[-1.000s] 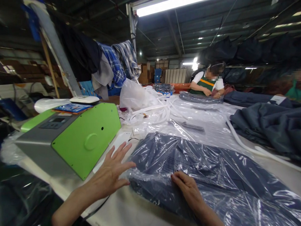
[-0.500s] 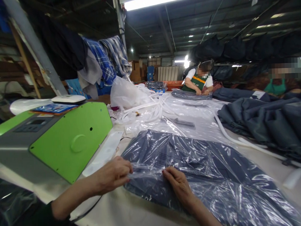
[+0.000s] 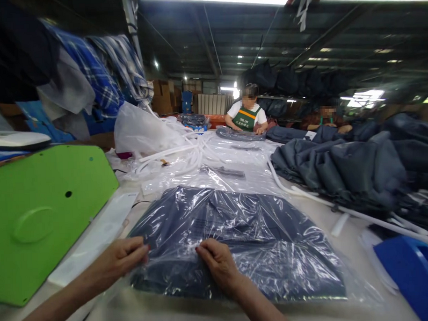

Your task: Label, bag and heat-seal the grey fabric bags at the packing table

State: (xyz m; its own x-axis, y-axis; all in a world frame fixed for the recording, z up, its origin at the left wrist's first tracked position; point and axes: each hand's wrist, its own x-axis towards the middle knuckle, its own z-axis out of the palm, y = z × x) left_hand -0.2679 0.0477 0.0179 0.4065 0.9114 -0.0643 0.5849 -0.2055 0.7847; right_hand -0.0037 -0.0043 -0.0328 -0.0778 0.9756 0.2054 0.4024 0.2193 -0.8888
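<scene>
A folded dark blue fabric item in a clear plastic bag point(image 3: 252, 243) lies flat on the table before me. At its left end, my left hand point(image 3: 128, 257) is closed, fingertips pinching the clear plastic of the bag. My right hand point(image 3: 217, 263) rests on the bag left of its middle, thumb and fingers pressed together on a fold of the film. Between the two hands the plastic looks drawn out over the fabric.
A green machine point(image 3: 51, 217) stands at the left. Clear bags and white strips point(image 3: 193, 156) lie behind. Dark fabric point(image 3: 340, 170) is heaped at right, above a blue bin point(image 3: 407, 266). Across the table, a person in a green apron point(image 3: 245, 117) handles a bagged item; another person sits further right.
The view has turned right, bringing the blue bin into sight. My left hand is farther from my right along the bag's near edge, and the bagged item lies straighter before me.
</scene>
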